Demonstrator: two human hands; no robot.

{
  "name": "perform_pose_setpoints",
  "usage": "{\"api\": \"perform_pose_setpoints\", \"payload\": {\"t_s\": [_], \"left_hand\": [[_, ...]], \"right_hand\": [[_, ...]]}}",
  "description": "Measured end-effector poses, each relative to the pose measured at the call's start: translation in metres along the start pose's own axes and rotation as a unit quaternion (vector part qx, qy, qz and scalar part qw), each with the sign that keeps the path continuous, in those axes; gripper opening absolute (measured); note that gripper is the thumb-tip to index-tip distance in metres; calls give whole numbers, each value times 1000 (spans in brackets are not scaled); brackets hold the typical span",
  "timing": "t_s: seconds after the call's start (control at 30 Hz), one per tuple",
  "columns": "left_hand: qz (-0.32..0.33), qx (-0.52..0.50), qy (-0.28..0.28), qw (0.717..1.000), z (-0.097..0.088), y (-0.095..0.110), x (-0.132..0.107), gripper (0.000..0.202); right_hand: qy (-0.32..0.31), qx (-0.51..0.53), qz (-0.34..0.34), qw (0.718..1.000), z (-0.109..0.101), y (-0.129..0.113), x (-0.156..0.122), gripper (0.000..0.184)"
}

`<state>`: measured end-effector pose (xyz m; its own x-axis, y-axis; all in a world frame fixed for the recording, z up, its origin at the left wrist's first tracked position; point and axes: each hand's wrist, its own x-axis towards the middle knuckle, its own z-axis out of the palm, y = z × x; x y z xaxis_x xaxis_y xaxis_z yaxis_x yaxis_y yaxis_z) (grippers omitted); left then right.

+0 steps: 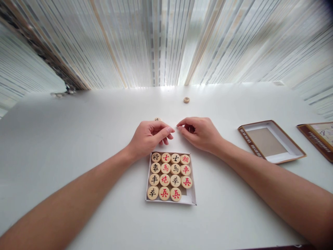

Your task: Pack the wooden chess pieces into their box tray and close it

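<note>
Well beyond the fingers hangs a striped curtain (171,41), and below them spreads a white table (125,225). Off to the right of the right fingers lies an open box (265,140), with part of a printed box (326,133) farther out. Just on the near side of the left fingers sits a squarish tray (187,199), three full rows of round pieces (165,168) and a short last one in it; its bare corner is the one to the right and farthest from the fingertips.

Over the table, the left hand (149,137) and right hand (201,132) face each other, tips near but apart. On each, thumb and forefinger are drawn close together, the others curled; whether they quite meet or pinch anything, I cannot tell.

What matters most is where the two loose discs lie. One disc (157,119) peeks out beyond the left forefinger's knuckles, partly hidden, so the left hand is nearer; touching or not is unclear. The other disc (186,100) lies flat, farther out and slightly right of the right fingertips, nearer that hand. Being round, neither has a long axis.
</note>
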<state>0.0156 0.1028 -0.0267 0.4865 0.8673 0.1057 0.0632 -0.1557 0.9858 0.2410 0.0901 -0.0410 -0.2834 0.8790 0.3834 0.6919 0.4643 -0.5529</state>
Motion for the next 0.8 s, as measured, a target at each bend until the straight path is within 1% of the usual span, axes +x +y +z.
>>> {"api": "perform_pose_setpoints", "payload": {"t_s": [0.33, 0.47, 0.53, 0.6, 0.67, 0.73, 0.8], "left_hand": [[15, -6, 51, 999, 3, 4, -3, 20], [37, -10, 73, 997, 3, 8, -2, 19], [58, 0, 97, 994, -1, 13, 0, 18], [85, 41, 136, 986, -8, 17, 3, 19], [110, 125, 175, 970, -18, 21, 7, 19], [128, 246, 198, 940, -29, 21, 10, 16], [147, 371, 204, 894, -39, 18, 12, 15]], "right_hand": [[-11, -2, 5, 1000, -2, -2, 0, 16], [-18, -2, 9, 1000, -3, -4, 0, 17], [-17, -2, 9, 1000, -3, -4, 1, 17], [-15, -5, 7, 1000, -3, -4, 1, 17], [-15, -6, 5, 1000, -3, -3, 1, 17], [-14, -3, 5, 1000, -2, -2, 1, 17], [-15, 0, 5, 1000, -2, -2, 0, 17]]}}
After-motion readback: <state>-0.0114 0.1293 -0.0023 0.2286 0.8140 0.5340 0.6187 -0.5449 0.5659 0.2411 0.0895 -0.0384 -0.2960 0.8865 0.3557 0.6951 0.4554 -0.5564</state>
